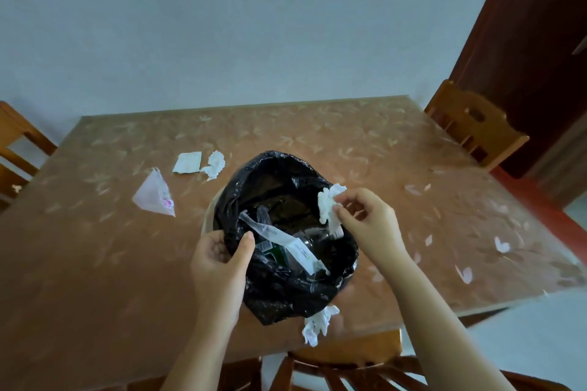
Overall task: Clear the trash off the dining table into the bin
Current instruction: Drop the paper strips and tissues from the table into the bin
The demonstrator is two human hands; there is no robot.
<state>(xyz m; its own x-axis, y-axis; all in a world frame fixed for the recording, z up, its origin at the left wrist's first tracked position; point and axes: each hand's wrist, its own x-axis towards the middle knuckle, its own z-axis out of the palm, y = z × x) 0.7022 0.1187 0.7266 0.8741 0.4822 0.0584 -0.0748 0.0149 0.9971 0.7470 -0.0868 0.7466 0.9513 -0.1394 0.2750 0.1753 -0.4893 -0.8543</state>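
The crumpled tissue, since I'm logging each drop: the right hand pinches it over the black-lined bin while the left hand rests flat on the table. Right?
Not quite. In the head view the left hand is not flat on the table; it grips the rim of the black-lined bin. The rest holds: the right hand pinches the crumpled tissue over that bin.

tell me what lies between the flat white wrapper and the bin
A crumpled white tissue lies on the table between the flat white wrapper and the black-lined bin, seen in the head view.
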